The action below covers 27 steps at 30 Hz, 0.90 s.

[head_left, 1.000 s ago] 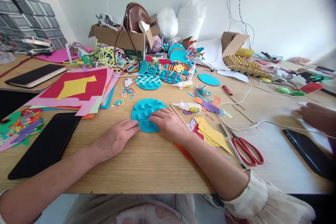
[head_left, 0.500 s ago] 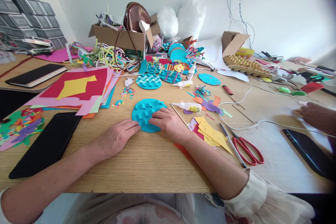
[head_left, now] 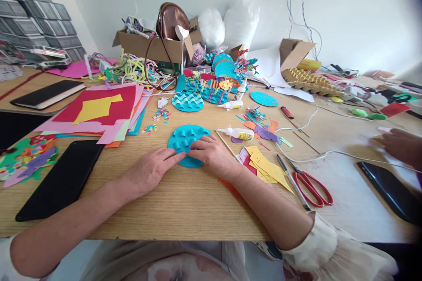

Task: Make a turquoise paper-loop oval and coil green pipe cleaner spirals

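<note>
A round blue disc with raised wavy paper strips lies on the wooden table. My left hand reaches over its lower left edge, the index finger extended onto the disc's wavy paper. On the disc's right side, my right hand has its fingers bent together at a strip; whether they pinch it is hard to see. The fingertips of both hands are close together. Just right of my right hand are a glue bottle and a thin white stick.
Stacked coloured paper and a black tablet lie left. Yellow paper pieces, red-handled scissors and a phone lie right. Finished-looking blue wave pieces stand behind. Another person's hand rests at far right.
My left hand has moved right, and its index finger now reaches farther over the disc towards my right fingertips. My right hand stays at the disc's right side.
</note>
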Tool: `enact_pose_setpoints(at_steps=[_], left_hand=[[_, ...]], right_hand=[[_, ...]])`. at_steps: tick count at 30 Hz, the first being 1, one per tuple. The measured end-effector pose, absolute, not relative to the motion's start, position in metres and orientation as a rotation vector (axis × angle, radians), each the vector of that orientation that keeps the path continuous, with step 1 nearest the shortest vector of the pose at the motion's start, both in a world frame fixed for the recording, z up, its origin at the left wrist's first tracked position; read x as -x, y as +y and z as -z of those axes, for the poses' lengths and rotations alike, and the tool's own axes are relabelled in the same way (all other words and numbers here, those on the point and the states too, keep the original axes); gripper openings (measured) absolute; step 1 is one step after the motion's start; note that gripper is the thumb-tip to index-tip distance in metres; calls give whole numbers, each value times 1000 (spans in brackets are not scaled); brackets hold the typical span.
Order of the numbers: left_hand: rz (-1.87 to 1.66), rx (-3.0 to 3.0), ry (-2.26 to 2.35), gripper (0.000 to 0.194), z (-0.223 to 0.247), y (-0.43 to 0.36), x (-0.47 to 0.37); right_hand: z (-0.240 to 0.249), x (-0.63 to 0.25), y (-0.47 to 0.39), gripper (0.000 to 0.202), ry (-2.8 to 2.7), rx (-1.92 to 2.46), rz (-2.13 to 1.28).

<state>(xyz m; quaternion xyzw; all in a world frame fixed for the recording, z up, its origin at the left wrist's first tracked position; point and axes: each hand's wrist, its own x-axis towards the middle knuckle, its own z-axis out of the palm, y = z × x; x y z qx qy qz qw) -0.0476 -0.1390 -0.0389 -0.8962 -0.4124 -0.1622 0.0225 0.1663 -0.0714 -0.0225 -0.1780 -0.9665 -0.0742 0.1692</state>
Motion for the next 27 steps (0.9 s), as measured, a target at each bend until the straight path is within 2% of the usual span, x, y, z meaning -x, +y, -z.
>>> enact_pose_setpoints(at_steps=[27], left_hand=[[513,2686,-1373,46,37,-142,40]], right_hand=[[21,-166,-76,16,-2792,408,152]])
